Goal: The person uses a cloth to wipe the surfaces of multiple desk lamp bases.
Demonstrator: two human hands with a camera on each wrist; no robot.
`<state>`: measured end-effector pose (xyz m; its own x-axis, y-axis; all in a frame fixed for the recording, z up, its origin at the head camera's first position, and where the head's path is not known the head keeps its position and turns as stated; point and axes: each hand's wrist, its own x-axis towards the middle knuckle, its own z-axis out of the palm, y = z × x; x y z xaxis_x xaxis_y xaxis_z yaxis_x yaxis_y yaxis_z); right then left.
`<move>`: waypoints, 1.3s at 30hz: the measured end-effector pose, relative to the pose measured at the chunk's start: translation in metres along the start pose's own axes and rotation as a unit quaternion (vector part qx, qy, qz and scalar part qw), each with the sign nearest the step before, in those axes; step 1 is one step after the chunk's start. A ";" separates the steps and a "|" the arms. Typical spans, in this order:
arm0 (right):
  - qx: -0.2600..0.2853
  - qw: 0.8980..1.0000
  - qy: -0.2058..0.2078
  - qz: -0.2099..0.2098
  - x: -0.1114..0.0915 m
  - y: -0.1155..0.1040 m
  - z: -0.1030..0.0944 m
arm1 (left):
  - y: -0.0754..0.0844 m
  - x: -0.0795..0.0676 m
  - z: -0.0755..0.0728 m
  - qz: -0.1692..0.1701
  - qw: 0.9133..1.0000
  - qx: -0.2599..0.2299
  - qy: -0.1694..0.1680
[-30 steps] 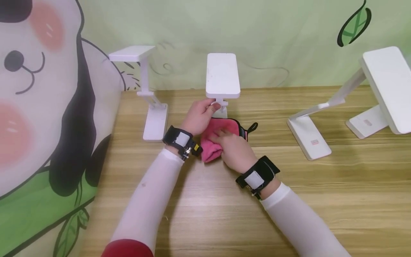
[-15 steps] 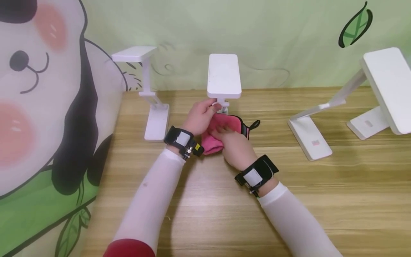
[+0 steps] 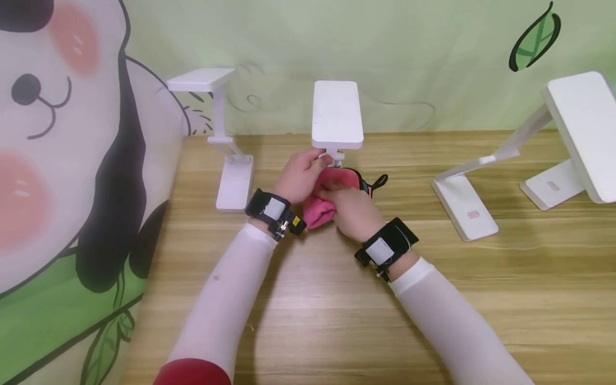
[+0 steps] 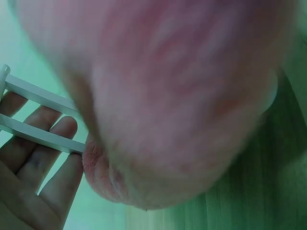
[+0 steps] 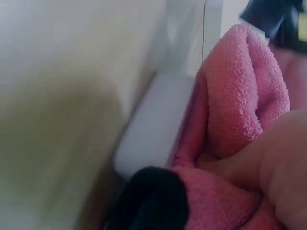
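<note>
The pink cloth has slid slightly upward, now mid-frame against the white lamp — right hand with fingers clamped on it, left hand gripping the stem just above

Fluffy, matt pile covers the cloth; the lamp at twelve o'clock looks like smooth plastic with a faint sheen. Toward six, the desk shows smooth, lightly glossy wood grain (real or printed, I cannot tell).
</note>
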<state>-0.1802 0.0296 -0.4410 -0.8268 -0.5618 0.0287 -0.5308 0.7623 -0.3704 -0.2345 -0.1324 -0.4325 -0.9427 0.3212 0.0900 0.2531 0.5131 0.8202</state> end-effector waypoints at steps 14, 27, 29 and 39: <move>-0.002 1.000 -0.002 0.012 -0.029 -0.011 0.006 | -0.001 0.002 -0.002 0.008 1.000 0.009 -0.002; -0.008 1.000 0.009 -0.018 0.006 0.008 0.000 | 0.000 0.002 0.000 0.011 1.000 0.009 0.008; -0.009 1.000 0.008 -0.014 0.010 0.010 0.000 | 0.000 0.003 0.001 0.012 1.000 0.007 0.009; -0.007 0.999 -0.041 -0.012 -0.029 -0.004 -0.004 | 0.002 0.003 -0.003 0.010 1.000 0.019 -0.002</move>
<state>-0.1545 0.0438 -0.4369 -0.7957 -0.6044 -0.0389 -0.5538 0.7521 -0.3572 -0.2378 -0.1328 -0.4292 -0.9366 0.3344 0.1042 0.2803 0.5371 0.7956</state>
